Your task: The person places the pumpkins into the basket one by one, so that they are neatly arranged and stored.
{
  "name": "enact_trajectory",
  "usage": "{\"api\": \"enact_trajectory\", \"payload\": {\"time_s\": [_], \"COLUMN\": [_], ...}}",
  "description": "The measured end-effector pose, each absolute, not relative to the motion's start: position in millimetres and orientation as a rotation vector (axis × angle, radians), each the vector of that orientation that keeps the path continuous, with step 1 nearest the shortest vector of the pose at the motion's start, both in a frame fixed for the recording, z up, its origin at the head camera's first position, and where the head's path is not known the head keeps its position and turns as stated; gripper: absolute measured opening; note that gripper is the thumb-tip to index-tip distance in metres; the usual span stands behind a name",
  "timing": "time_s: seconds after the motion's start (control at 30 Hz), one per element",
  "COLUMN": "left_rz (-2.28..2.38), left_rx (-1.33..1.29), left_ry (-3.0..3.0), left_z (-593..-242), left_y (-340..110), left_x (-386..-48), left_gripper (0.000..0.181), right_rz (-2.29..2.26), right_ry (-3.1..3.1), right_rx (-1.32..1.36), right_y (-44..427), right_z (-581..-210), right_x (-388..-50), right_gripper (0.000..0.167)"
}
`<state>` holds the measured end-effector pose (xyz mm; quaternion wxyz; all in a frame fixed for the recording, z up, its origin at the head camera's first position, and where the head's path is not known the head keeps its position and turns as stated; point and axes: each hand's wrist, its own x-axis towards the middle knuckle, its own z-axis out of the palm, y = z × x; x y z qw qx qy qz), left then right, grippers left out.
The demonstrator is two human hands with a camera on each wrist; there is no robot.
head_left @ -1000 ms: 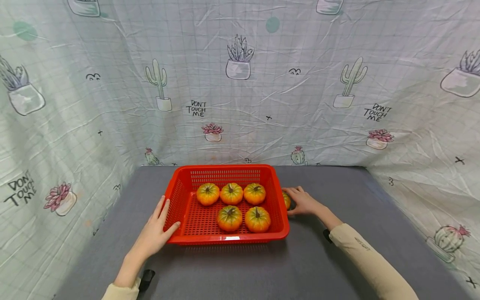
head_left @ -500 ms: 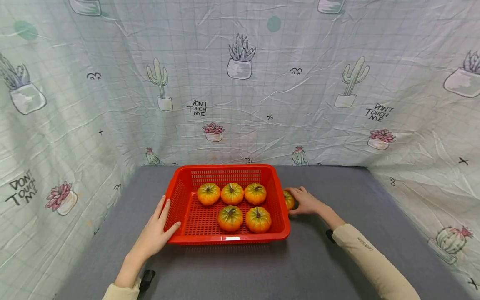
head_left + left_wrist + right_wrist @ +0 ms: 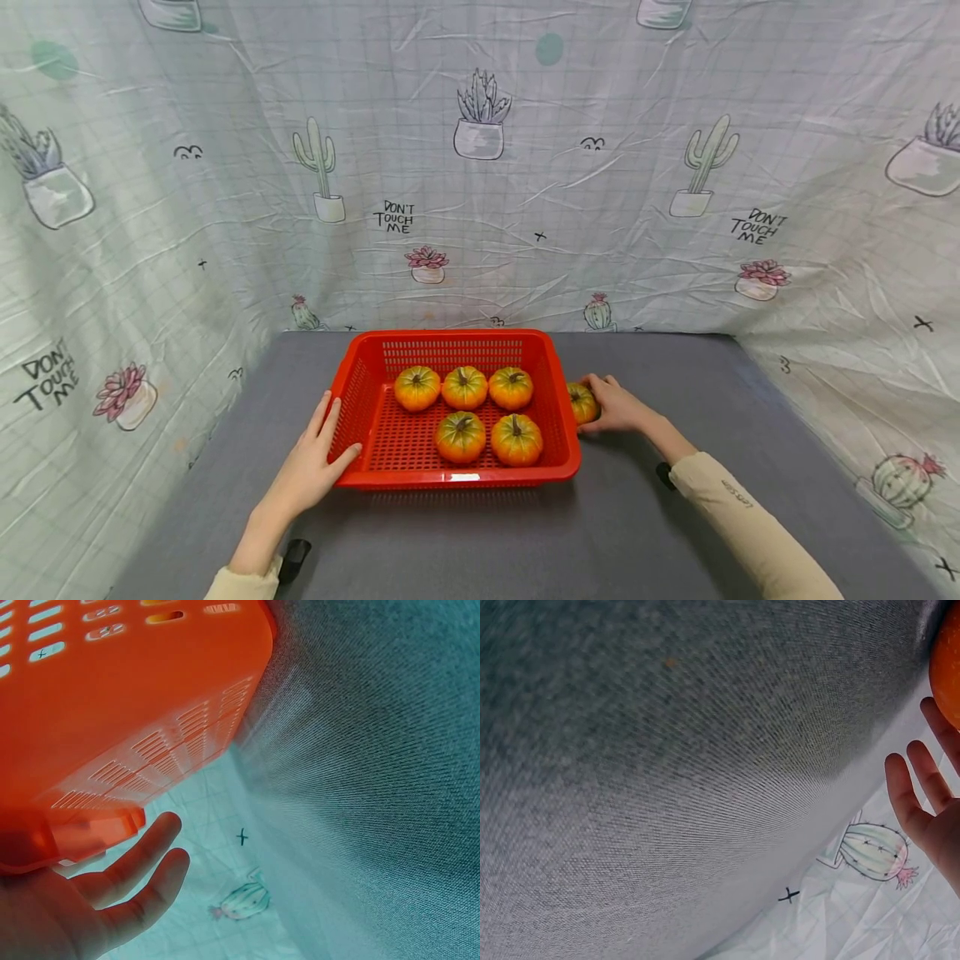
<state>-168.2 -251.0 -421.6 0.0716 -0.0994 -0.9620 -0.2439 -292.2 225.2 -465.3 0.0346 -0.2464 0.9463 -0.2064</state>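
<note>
A red plastic basket sits on the grey table with several small orange-green pumpkins inside. My left hand rests at its left rim, thumb over the edge and fingers fairly straight along the outside. In the left wrist view, fingers show beside the basket wall. Just outside the basket's right wall, my right hand holds another pumpkin, its fingers on the far side and thumb on the near side. Part of that pumpkin shows at the right wrist view's edge, above some of the fingers.
Grey cloth covers the table. A pale curtain printed with cacti encloses the back and both sides. A black strap piece hangs by the left wrist.
My right hand has shifted slightly right, and the pumpkin in it has come further out from behind the basket's right rim. The left hand and basket have stayed in place.
</note>
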Motion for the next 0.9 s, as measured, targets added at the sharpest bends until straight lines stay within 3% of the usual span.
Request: {"api": "enact_trajectory", "payload": {"time_s": [0.33,0.9], "left_rz": [-0.727,-0.725], "left_rx": [-0.306,-0.291], "left_ry": [-2.874,-2.888], "left_z": [-421.5,-424.2], "left_y": [-250.4,-251.5], "left_x": [-167.0,-168.2], "left_gripper": [0.077,0.078], "right_rz": [-0.632,-0.755], "right_ry": [2.870,2.841], "right_rx": [-0.786,-0.790], "right_y": [223.3,223.3], "right_z": [-466.1,-468.9], "right_x": [-294.6,-295.3], "right_gripper": [0.092,0.077]}}
